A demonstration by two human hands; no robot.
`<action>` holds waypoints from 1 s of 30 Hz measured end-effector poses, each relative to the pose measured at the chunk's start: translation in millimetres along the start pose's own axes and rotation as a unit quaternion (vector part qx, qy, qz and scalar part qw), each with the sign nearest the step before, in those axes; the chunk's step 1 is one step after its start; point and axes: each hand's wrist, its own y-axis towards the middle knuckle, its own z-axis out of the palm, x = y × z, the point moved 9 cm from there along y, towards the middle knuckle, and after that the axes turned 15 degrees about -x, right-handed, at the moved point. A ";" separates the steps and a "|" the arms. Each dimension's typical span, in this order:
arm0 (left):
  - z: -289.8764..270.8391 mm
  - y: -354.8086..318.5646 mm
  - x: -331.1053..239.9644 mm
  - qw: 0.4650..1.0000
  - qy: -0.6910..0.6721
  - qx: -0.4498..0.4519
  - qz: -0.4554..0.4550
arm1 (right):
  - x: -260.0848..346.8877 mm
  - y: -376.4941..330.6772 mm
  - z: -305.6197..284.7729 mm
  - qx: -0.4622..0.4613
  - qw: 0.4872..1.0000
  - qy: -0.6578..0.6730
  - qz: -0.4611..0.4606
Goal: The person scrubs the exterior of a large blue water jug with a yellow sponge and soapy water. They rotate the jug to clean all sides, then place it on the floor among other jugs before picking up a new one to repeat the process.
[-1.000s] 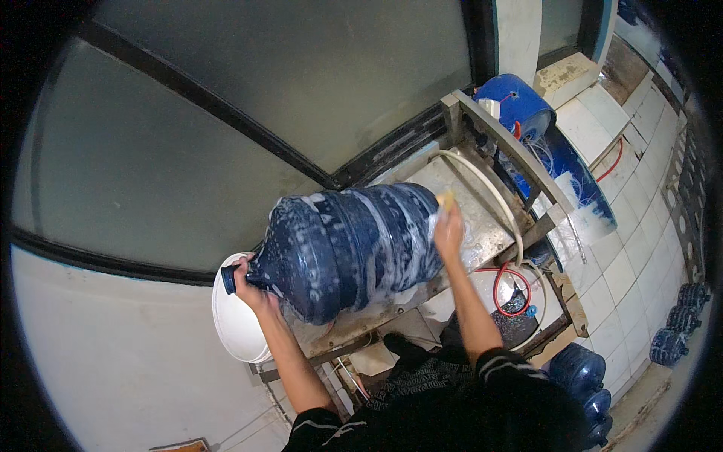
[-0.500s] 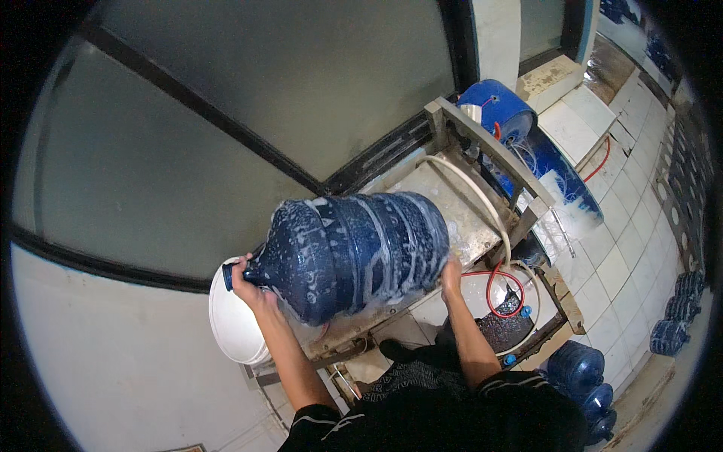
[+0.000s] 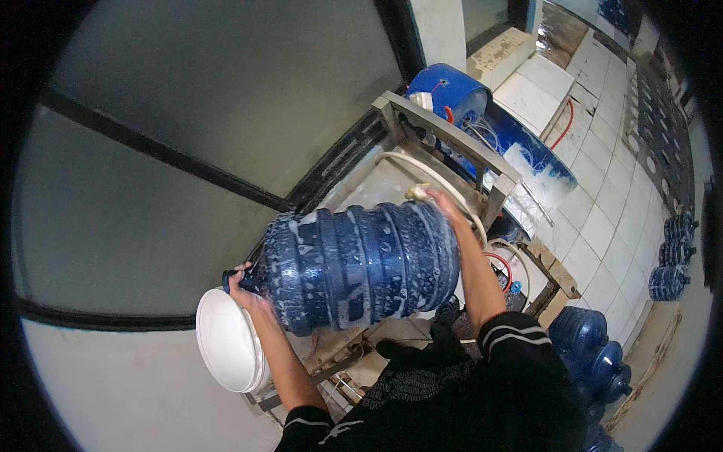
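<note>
A large blue water jug (image 3: 361, 264), streaked with white suds, lies on its side over a low metal stand. My left hand (image 3: 247, 290) is closed around its neck at the left end. At the jug's far right edge, near its base, my right hand (image 3: 444, 203) holds a small pale yellow sponge (image 3: 417, 191) at its fingertips. My right forearm runs up past the base end of the jug. The jug hides much of the stand's wet top (image 3: 376, 184).
A white bucket (image 3: 226, 343) stands below the jug's neck. A cream hose (image 3: 444, 177) curves over the stand's metal frame (image 3: 452, 135). Beyond it lies a cut blue drum (image 3: 520, 135). Several blue jugs (image 3: 580, 331) stand at right. A dark-framed frosted window (image 3: 226, 98) borders the stand.
My right hand has gone from the near lower side of the jug's base to its far upper side, bringing the sponge into view. The left hand keeps its grip on the neck.
</note>
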 end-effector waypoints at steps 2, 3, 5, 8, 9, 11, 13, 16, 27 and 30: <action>-10.0 24.3 10.9 1.000 0.003 -0.008 0.005 | -66.2 12.7 -10.3 -0.058 0.971 0.208 0.103; -24.9 35.4 6.2 0.999 0.000 -0.025 0.019 | -91.0 -15.5 2.1 -0.073 0.958 0.249 0.122; -45.4 46.8 -1.4 0.998 0.022 -0.035 0.050 | -116.2 -74.1 11.7 -0.104 0.947 0.279 0.124; -63.5 54.5 -8.8 0.997 0.029 -0.034 0.064 | -104.2 -150.5 6.6 -0.140 0.942 0.290 0.096; -68.4 63.2 -6.4 0.998 0.032 -0.036 0.041 | -92.8 -161.6 -1.8 -0.153 0.941 0.293 0.067; -81.4 77.2 1.7 0.998 0.042 -0.045 -0.006 | -30.1 -163.9 -17.3 -0.157 0.950 0.252 -0.095; -63.1 68.2 -0.1 0.998 0.056 -0.028 -0.007 | 48.2 -140.2 -8.1 -0.104 0.951 0.128 -0.261; -46.9 59.3 3.9 0.997 0.066 0.000 -0.040 | 23.1 -38.8 -4.7 -0.047 0.962 0.113 -0.244; -109.5 124.2 -2.7 0.980 0.183 -0.073 0.000 | -123.1 -143.2 22.7 -0.125 0.910 0.381 0.100; -33.0 44.7 1.3 0.963 0.217 -0.162 -0.001 | -91.6 -162.3 -12.7 -0.205 0.938 0.280 -0.021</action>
